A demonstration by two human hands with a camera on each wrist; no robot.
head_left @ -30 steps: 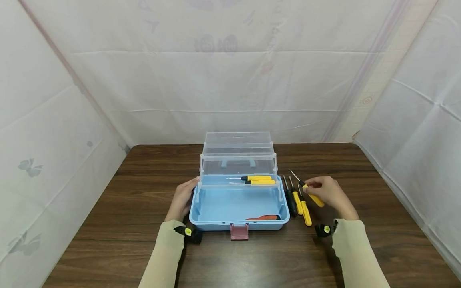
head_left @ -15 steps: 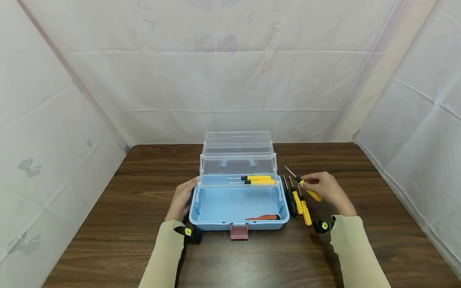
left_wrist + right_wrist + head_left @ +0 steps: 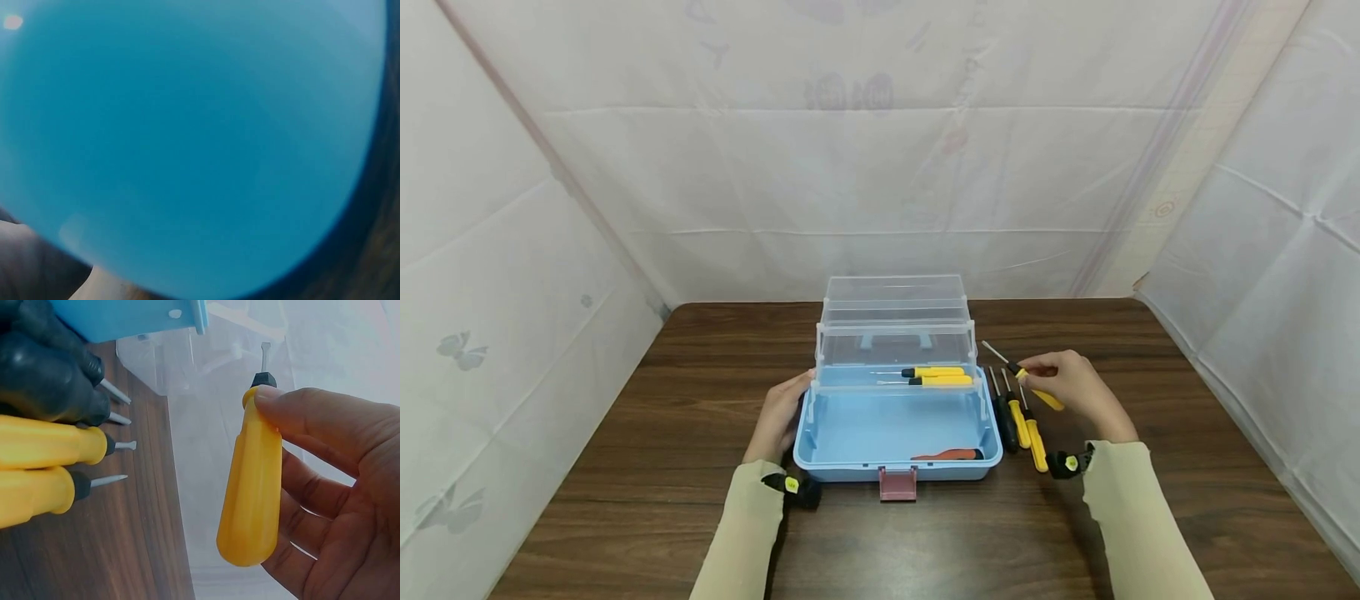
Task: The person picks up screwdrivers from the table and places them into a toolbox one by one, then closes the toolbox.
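White sheeting (image 3: 880,167) walls in a dark wood-grain table (image 3: 625,467) on three sides. Blue toolbox (image 3: 895,433) sits mid-table, open, with its clear tiered trays (image 3: 895,333) folded back; two yellow-handled screwdrivers (image 3: 936,375) lie in the lower clear tray, a red-handled tool (image 3: 951,454) lies in the blue base near the front right corner.

Right hand (image 3: 1071,392): raised just off the table to the right of the box, palm turned inward, fingers curled round a yellow-handled screwdriver (image 3: 1037,390). Right wrist view shows the thumb tip pressed at the black collar and the handle (image 3: 253,487) lying across the fingers, clear of the table; shaft tip points up and left toward the clear trays. Forearm in a pale sleeve comes in from the lower right.

Left hand (image 3: 778,417): laid flat against the left outer wall of the toolbox, fingers straight, touching it. Left wrist view is filled with out-of-focus blue (image 3: 187,144), nothing more readable.

Three more screwdrivers (image 3: 1018,421) lie side by side on the table just right of the box, one black-handled nearest it, two yellow-handled beside, tips pointing away from the person. Held screwdriver is above and just right of this row, not touching it. Bare table lies to the right of the hand and in front of the box
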